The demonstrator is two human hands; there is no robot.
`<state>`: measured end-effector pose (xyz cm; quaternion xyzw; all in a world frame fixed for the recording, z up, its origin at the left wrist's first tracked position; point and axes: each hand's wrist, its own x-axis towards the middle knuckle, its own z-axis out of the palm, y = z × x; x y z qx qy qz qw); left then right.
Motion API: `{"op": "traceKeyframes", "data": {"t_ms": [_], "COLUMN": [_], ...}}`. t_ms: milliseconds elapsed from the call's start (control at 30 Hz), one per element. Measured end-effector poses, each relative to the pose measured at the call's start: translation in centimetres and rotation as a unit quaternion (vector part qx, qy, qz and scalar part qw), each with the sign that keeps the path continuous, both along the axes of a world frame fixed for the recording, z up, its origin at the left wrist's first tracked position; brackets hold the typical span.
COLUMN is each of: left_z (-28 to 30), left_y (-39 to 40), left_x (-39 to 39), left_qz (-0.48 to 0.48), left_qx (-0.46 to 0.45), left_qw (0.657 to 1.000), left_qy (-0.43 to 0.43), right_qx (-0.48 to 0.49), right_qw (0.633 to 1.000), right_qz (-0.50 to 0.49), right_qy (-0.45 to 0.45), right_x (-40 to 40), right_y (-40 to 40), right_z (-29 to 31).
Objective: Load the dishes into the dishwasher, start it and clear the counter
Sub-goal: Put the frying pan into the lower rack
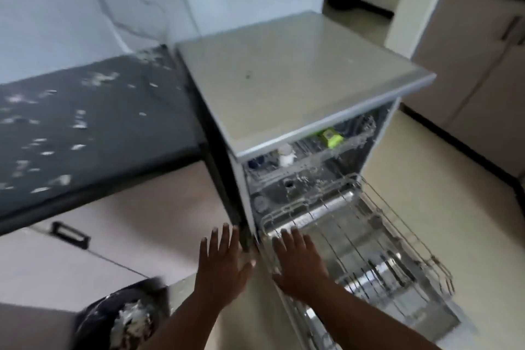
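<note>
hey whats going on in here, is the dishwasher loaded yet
A person stands at the open dishwasher with both hands spread and holding nothing: the left hand beside its front corner, the right hand over the pulled-out lower rack, which looks empty. The upper rack holds a few items, including a green one. The dark counter is spattered white.

A white marble wall [85, 3] filled the upper left of the frame. Pale cupboard doors [119, 224] with a black handle [71, 234] sat at the lower left. More cupboards [468, 65] stood at the upper right, above a cream floor [443, 179].
</note>
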<state>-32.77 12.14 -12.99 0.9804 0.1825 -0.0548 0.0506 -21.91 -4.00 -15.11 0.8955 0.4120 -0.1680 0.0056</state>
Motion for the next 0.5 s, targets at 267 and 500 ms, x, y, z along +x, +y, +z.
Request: {"op": "traceKeyframes", "data": {"t_ms": [267,500], "left_z": [7.3,11.2], "left_y": [7.7,13.3], "left_x": [-9.8,-22.3], "left_qz": [0.146,0.242], "left_qx": [0.054,0.144], "left_qw": [0.986,0.949], "left_qy": [-0.054,-0.140], "right_qx": [0.079,0.075], "right_qw": [0.982,0.974], "right_qz": [0.159,0.199], "right_qy": [-0.064,-0.073], "right_x": [-7.0,-17.0], "right_y": [12.0,19.7], "right_z": [8.5,14.5]}}
